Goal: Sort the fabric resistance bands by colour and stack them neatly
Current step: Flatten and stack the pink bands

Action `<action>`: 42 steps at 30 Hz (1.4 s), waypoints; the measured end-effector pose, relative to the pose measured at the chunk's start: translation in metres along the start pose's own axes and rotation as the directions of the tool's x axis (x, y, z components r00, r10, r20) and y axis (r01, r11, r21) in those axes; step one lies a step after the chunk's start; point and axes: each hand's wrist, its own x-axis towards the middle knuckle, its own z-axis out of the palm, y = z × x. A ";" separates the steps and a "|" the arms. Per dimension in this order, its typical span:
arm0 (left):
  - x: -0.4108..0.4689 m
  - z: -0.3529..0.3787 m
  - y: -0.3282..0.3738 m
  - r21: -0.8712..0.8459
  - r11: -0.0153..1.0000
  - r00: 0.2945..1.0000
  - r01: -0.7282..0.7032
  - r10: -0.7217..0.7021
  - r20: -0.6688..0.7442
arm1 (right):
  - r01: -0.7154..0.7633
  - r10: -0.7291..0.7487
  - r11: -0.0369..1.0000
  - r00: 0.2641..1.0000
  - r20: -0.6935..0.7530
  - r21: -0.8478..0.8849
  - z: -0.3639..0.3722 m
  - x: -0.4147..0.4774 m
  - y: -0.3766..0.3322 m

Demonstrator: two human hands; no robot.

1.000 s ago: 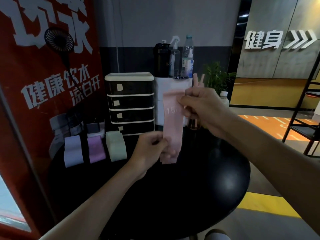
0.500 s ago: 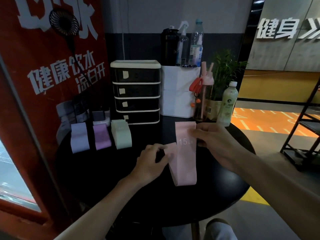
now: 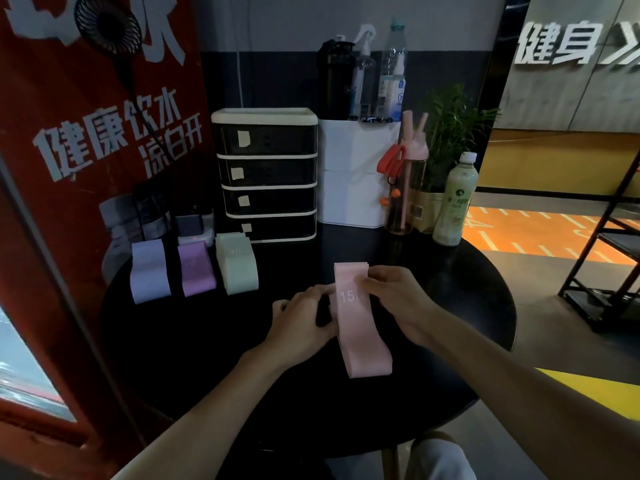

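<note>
A pink fabric band (image 3: 363,337) printed with white numerals lies flat on the round black table (image 3: 207,358), lengthwise away from me. My left hand (image 3: 301,322) touches its left edge with bent fingers. My right hand (image 3: 398,299) rests on its right side, fingers over the print. At the table's back left lie three separate stacks in a row: a pale lavender band (image 3: 149,271), a purple band (image 3: 195,270) and a mint green stack (image 3: 237,263).
Behind the bands stand a black drawer unit (image 3: 265,174), a white box (image 3: 356,174) with bottles on top, a pink straw bottle (image 3: 407,188), a potted plant (image 3: 446,133) and a green drink bottle (image 3: 455,202). A red banner (image 3: 86,150) stands at the left.
The pink band, held up in the air between both hands a second ago, has come down and now lies flat on the table under my fingers.
</note>
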 end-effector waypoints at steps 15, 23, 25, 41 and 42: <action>0.000 -0.002 0.002 -0.090 0.995 0.998 0.050 -0.046 0.050 | -0.072 0.091 0.906 0.995 0.027 -0.418 0.005 0.032 0.031; -0.003 -0.001 0.001 -0.074 0.997 0.998 0.009 -0.004 0.065 | 0.112 0.177 0.797 0.896 0.406 -0.594 -0.005 0.042 0.000; -0.002 -0.001 -0.002 -0.089 0.996 0.997 0.017 -0.011 0.071 | 0.114 0.230 0.779 0.862 0.451 -0.617 -0.006 0.043 -0.008; -0.006 0.001 0.003 0.045 0.995 0.996 0.091 -0.090 -0.013 | 0.187 0.133 0.768 0.889 0.439 -0.613 -0.002 0.034 -0.017; -0.007 0.001 0.004 0.045 0.994 0.995 0.096 -0.095 -0.009 | 0.197 0.108 0.774 0.895 0.432 -0.602 -0.003 0.032 -0.016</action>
